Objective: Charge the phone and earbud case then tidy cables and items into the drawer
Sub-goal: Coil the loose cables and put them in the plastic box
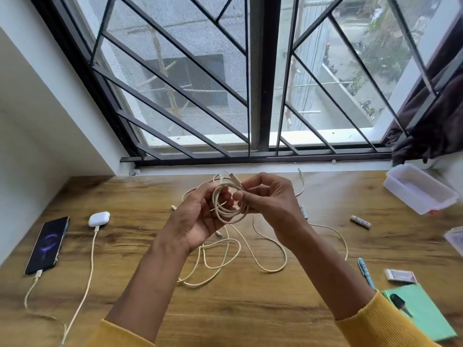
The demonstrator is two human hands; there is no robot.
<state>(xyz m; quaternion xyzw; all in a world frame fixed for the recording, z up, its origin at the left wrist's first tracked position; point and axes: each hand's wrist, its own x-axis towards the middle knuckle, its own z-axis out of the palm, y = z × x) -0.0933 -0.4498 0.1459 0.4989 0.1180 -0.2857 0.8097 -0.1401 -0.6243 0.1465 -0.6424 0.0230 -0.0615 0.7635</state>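
Both hands are raised over the middle of the wooden desk (225,309). My left hand (198,219) grips a small coil of cream cable (231,214). My right hand (270,199) pinches the same cable near its plug end. More loose cream cable (265,256) lies tangled on the desk below my hands. At the far left a black phone (47,244) lies with its screen lit and a cable plugged into its near end. Beside it a white earbud case (99,218) has a cable (87,266) plugged in too.
A clear plastic box (418,189) stands at the back right. Near the right edge lie a small white tube (360,221), a blue pen (365,272), a small packet (400,276) and a green notebook (421,314) with a black object on it. A barred window runs behind the desk.
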